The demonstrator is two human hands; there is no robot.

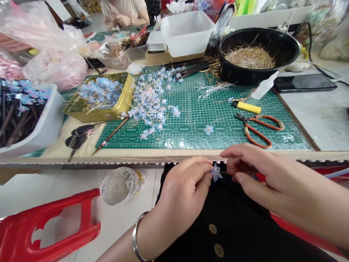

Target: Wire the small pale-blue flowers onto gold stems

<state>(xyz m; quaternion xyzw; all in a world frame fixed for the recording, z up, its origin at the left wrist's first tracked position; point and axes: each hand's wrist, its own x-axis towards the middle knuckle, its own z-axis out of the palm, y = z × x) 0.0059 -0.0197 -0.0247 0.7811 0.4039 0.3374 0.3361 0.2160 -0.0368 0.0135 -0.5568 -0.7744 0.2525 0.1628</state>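
My left hand pinches a small blue artificial flower at the table's front edge, above my lap. My right hand is just right of the flower, its fingers curled together around a thin wire that runs from it; the fingertips are partly hidden. On the green cutting mat, another blue flower with a wire stem lies by itself. A pile of wired blue flowers spreads to its left. Orange-handled pliers rest at the mat's right.
A gold tin holds more blue flowers. Behind the mat are a black basin of wire scraps and a white tub. A yellow lighter, a glue bottle and a phone lie right. A red stool stands below.
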